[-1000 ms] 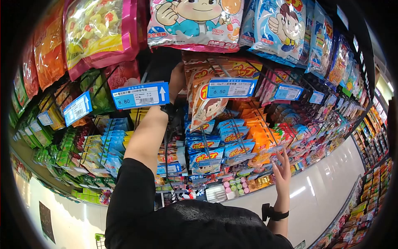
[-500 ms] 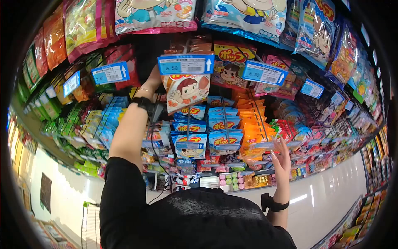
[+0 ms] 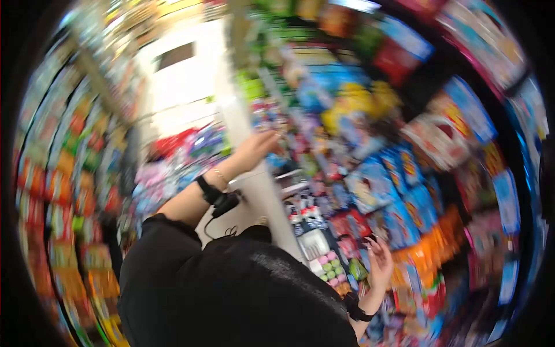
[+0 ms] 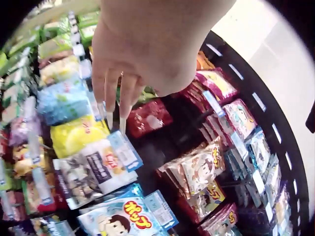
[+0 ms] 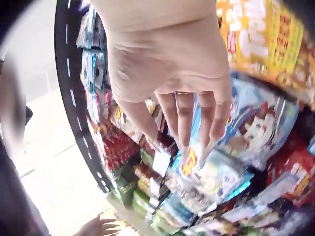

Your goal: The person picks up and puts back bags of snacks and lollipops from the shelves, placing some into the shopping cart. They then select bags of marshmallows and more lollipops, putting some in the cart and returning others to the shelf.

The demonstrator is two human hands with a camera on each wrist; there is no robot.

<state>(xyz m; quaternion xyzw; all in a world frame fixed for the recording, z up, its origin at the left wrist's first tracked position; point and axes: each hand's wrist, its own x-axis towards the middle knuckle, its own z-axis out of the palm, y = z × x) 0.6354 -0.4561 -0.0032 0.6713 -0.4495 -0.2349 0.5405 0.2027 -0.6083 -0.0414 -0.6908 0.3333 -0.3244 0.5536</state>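
Note:
My left hand (image 3: 259, 147) is held out over the aisle beside the shelf, fingers loosely extended with nothing in them. In the left wrist view its relaxed fingers (image 4: 111, 93) hang in front of racks of bagged candy, overlapping a yellow bag (image 4: 78, 137) and a dark red bag (image 4: 149, 118). Lower right, my right hand (image 3: 380, 263) is raised with fingers spread and empty, near blue lollipop bags (image 3: 400, 224) and orange bags (image 3: 430, 251). The right wrist view shows its slightly bent fingers (image 5: 184, 120) overlapping a light blue bag (image 5: 219, 169). The head view is blurred.
A brown-and-white lollipop bag (image 3: 439, 139) hangs on the rack behind a blue price tag (image 3: 469, 110). Pink and green round items (image 3: 332, 267) sit low beside a white tray (image 3: 314, 245). Another stocked shelf (image 3: 69, 225) lines the left, with pale floor (image 3: 191, 81) between.
My left hand has come away from the rack by the brown-and-white bag and out over the aisle. The head view has swung left. My right hand stays raised and empty.

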